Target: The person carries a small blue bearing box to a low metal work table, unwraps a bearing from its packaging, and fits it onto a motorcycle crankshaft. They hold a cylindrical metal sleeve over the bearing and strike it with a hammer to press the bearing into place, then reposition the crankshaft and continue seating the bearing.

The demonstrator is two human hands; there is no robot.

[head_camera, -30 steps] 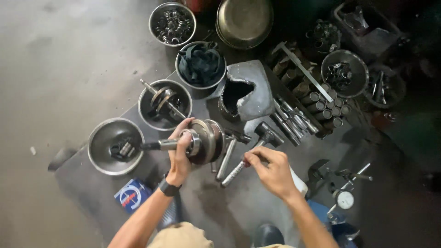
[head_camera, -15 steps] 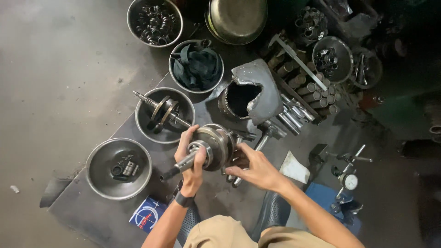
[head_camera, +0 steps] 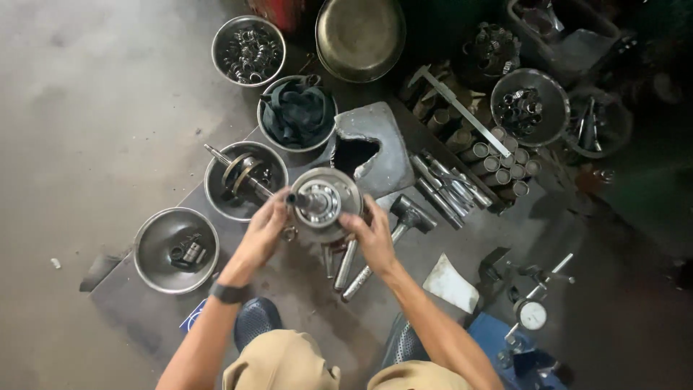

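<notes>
Steel crankshaft assembly, round grey flywheel with bearing and stub shaft point(head_camera: 323, 202): clasped by left hand point(head_camera: 263, 231) and right hand point(head_camera: 373, 235), fingers curled closed round its rim.

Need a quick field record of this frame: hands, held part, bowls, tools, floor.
left hand: grips crankshaft assembly from its left side
right hand: grips the same assembly from the right
held part: round metal flywheel, shaft end toward camera
bowls: small parts bowl; second crankshaft bowl; dark cloth bowl
tools: hammer; dial gauge
floor: metal plate over concrete
</notes>
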